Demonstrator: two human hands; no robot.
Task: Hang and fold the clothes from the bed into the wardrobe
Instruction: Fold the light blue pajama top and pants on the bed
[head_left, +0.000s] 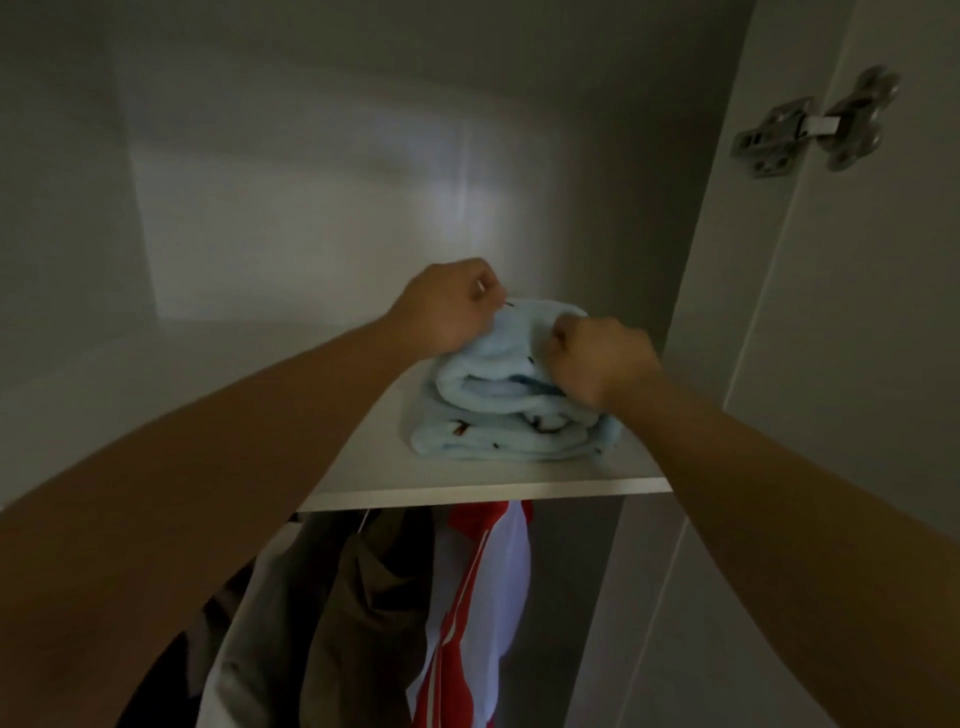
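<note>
A folded light-blue fleece garment (511, 415) with small dark prints lies in a stack on the white wardrobe shelf (467, 486), near its right side. My left hand (449, 306) is curled at the stack's top left edge and pinches the fabric there. My right hand (602, 358) is curled on the top right of the stack and grips its upper fold. Both arms reach up and forward into the wardrobe.
Under the shelf hang several clothes: a red-and-white top (483, 613), a brown garment (374, 597) and a grey one (260, 634). The open wardrobe door (857, 364) with a metal hinge (815, 124) stands at the right. The shelf's left part is bare.
</note>
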